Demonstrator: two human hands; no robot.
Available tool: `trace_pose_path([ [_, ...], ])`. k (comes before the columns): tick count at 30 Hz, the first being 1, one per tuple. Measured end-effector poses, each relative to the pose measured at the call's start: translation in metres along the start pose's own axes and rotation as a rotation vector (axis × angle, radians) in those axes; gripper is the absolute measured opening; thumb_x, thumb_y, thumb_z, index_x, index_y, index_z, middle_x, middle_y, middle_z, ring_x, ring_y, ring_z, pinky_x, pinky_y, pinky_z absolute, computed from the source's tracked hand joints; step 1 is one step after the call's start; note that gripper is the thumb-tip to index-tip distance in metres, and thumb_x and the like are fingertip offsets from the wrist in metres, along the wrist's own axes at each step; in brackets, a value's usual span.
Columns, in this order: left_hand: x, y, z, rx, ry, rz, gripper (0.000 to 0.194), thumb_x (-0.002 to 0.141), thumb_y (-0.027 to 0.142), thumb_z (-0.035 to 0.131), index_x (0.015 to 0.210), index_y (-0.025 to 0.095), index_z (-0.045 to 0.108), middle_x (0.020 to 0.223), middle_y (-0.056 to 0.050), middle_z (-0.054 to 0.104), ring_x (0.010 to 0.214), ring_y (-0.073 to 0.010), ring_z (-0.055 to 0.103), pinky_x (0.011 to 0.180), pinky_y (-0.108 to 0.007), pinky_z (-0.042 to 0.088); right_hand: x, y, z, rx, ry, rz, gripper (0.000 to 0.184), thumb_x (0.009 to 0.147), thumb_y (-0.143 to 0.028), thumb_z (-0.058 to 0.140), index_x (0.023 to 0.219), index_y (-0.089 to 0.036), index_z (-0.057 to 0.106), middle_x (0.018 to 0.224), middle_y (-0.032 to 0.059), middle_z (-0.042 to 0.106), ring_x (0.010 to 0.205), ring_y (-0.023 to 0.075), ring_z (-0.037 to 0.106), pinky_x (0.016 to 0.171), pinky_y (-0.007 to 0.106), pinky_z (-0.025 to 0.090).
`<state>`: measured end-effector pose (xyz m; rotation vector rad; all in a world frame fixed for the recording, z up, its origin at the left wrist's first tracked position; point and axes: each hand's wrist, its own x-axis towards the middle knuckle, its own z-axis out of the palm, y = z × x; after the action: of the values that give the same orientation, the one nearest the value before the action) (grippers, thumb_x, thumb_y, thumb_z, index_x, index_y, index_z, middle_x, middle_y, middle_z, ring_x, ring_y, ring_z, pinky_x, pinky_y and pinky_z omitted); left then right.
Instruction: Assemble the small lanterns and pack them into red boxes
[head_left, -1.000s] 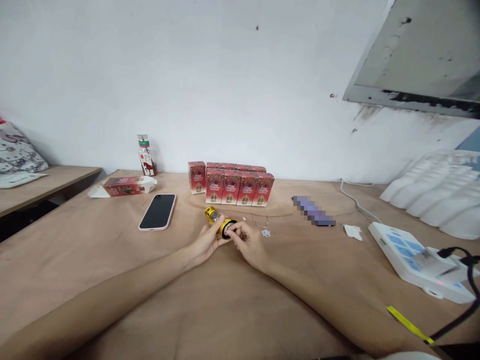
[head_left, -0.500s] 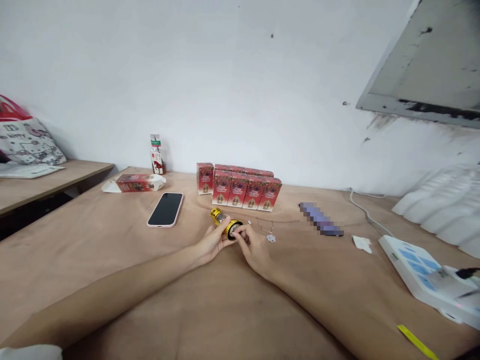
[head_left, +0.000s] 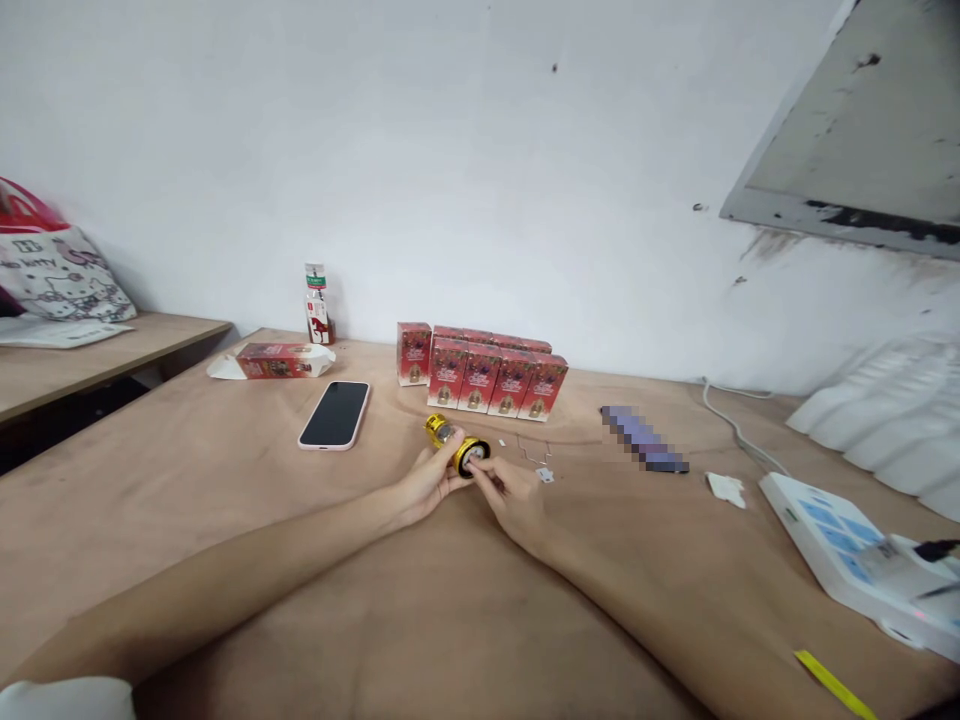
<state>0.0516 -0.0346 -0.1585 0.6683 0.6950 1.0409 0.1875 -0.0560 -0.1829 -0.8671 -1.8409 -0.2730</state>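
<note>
My left hand (head_left: 429,487) is wrapped round a small gold lantern (head_left: 439,430), which lies tilted with its dark-rimmed round base (head_left: 480,447) turned towards me. The thumb lies along its side. My right hand (head_left: 516,497) has its thumb and forefinger pinched together at the open base, touching it. Whatever sits between those fingertips is too small to make out. Just right of the hands, a small white scrap (head_left: 545,476) lies on the table beside a thin bent line.
Behind the hands stand several red boxes (head_left: 480,380). To the left are a phone (head_left: 335,415), an opened red box (head_left: 277,361) and a bottle (head_left: 318,310). At right lie a blurred purple item (head_left: 643,440), crumpled tissue (head_left: 725,489), a power strip (head_left: 817,530) and a yellow strip (head_left: 834,685).
The view has shifted slightly. My left hand still holds the lantern, and my right fingertips have shifted a little at its base, leaving more of the base showing.
</note>
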Motion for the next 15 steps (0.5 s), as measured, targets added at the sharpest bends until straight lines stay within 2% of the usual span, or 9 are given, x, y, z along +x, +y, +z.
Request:
trace_pose_path([
  [6, -0.0006, -0.0007, -0.0004, 0.014, 0.01, 0.008, 0.016, 0.083, 0.029, 0.062, 0.084, 0.013, 0.058, 0.082, -0.006, 0.068, 0.07, -0.0126, 0.064, 0.07, -0.027, 0.057, 0.0008, 0.0006, -0.0005, 0.076, -0.027, 0.083, 0.03, 0.089, -0.032, 0.047, 0.071, -0.019, 0.067, 0.054, 0.0007, 0.065, 0.043, 0.0101, 0.054, 0.045, 0.021, 0.04],
  [12, 0.001, -0.0008, -0.0004, 0.012, -0.014, -0.005, 0.021, 0.081, 0.032, 0.064, 0.084, 0.012, 0.06, 0.087, -0.008, 0.068, 0.077, -0.0153, 0.065, 0.081, -0.034, 0.055, 0.0059, -0.0012, -0.0044, 0.234, -0.083, 0.301, 0.027, 0.084, -0.039, 0.051, 0.072, -0.02, 0.067, 0.051, -0.0016, 0.06, 0.043, 0.01, 0.051, 0.047, 0.022, 0.042],
  [15, 0.0007, -0.0003, 0.0002, -0.007, -0.002, -0.011, 0.02, 0.081, 0.032, 0.063, 0.084, 0.012, 0.06, 0.083, -0.006, 0.067, 0.075, -0.0138, 0.065, 0.083, -0.034, 0.055, 0.0061, -0.0004, -0.0045, 0.231, -0.102, 0.315, 0.028, 0.086, -0.04, 0.049, 0.076, -0.019, 0.066, 0.05, -0.0028, 0.056, 0.043, 0.0096, 0.049, 0.047, 0.021, 0.041],
])
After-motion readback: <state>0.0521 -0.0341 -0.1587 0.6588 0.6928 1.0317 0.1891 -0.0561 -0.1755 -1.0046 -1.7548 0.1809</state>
